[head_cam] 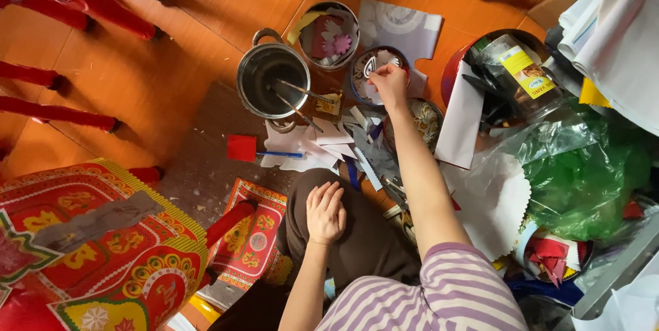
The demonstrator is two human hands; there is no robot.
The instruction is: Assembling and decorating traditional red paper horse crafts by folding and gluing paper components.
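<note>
Right hand [390, 83] reaches into a round tin [371, 74] (grip on the paper scraps unclear); left hand [325, 213] rests open on the knee [357, 235].

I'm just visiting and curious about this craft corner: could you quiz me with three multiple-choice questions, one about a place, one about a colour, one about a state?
1. Where does the left hand rest?
A. on the person's knee
B. in the steel pot
C. on a red chair

2. What colour is the square head of the tool lying by the paper scraps?
A. green
B. red
C. white

3. What is the right hand doing?
A. lying flat on the floor
B. gripping scissors
C. reaching into a round tin

Answers: 1 A, its palm lies flat on the dark trouser knee. 2 B, the square is plainly red. 3 C, its fingers are at the tin's paper pieces.
</note>
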